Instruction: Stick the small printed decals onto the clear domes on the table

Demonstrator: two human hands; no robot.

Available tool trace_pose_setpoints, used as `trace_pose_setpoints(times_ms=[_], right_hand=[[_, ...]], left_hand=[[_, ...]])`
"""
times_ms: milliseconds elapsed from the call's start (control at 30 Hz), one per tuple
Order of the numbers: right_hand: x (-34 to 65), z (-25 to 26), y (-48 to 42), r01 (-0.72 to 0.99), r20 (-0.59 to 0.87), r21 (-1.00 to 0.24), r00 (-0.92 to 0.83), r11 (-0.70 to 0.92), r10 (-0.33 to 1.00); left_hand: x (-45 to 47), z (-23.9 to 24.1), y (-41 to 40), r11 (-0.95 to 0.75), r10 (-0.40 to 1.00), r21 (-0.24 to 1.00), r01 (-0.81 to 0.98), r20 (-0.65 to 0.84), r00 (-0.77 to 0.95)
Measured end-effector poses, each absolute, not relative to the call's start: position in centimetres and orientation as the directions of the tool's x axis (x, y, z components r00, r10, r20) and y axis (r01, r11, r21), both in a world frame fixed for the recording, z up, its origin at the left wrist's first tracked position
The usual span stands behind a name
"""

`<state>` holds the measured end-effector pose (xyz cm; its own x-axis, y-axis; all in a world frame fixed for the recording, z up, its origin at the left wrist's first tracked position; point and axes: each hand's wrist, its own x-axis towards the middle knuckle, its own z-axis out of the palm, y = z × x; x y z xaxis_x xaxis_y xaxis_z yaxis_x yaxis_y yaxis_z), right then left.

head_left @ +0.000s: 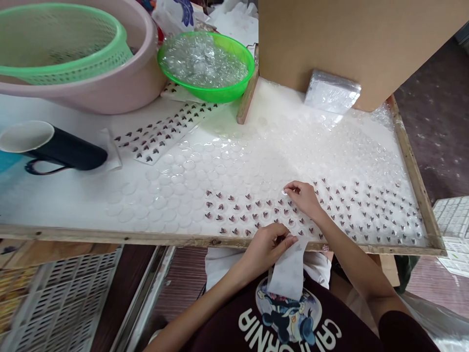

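My left hand (271,247) is closed on a white strip of sticker paper (289,274), which hangs down over the table's front edge in front of my shirt. Over the tabletop, my right hand (303,196) pinches a small whitish round sticker (285,191) between thumb and fingertips. Beneath and around both hands lie rows of clear round discs (256,215) bearing small dark-and-red printed motifs. Plain clear discs (188,165) without motifs cover the middle of the white table (73,205).
A green bowl (234,93) of clear pieces stands at the back beside a pink tub (146,93) holding a green basket (110,63). Printed sticker sheets (164,129) and a tipped dark mug (80,149) lie left. A cardboard box (348,39) and clear packet (331,93) stand behind.
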<state>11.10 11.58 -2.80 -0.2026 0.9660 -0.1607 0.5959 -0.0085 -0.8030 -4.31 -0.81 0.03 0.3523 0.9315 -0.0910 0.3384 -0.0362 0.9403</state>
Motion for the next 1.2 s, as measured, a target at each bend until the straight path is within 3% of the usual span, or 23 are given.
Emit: trace_pose_setpoints(times_ms=[233,500,767,833,900,1033,1133,1200], right_hand=[[10.2,-3.0,11.5,0.663,-0.171,-0.748,-0.225,0.023,0.959],[9.5,-3.1,10.7,0.844,-0.090,-0.485,-0.309,0.230,0.947],[9.2,-3.2,10.2,0.914,-0.003,-0.307,-0.279,0.264,0.960],[9.6,-2.9,10.1,0.897,0.025,-0.372,-0.248,0.239,0.968],[10.3,-2.1,9.6,0.824,0.047,-0.524,-0.222,0.213,0.974],[11.9,0.7,7.5,0.476,-0.015,-0.863,-0.362,0.171,0.932],[12.3,2.9,5.6,0.276,0.003,-0.943,-0.550,0.185,0.835],[12.2,3.8,4.8,0.256,0.046,-0.936,-0.596,0.244,0.802]], left_hand=[[-4.6,0.1,-0.9,-0.013,0.935,0.940,0.340,-0.109,0.337],[-4.7,0.2,-0.7,0.005,0.938,0.940,0.340,-0.123,0.326],[-5.0,-0.3,-0.8,0.022,0.951,0.950,0.312,-0.115,0.286],[-5.4,-0.2,-0.7,0.041,0.960,0.961,0.274,-0.114,0.256],[-5.8,-0.1,-0.4,0.081,0.964,0.978,0.194,-0.127,0.233],[-6.5,-0.4,0.4,0.220,0.952,0.967,-0.130,-0.184,0.243],[-6.1,-0.9,1.0,0.326,0.939,0.862,-0.388,-0.249,0.235],[-5.5,-1.0,1.1,0.371,0.928,0.794,-0.483,-0.296,0.226]])
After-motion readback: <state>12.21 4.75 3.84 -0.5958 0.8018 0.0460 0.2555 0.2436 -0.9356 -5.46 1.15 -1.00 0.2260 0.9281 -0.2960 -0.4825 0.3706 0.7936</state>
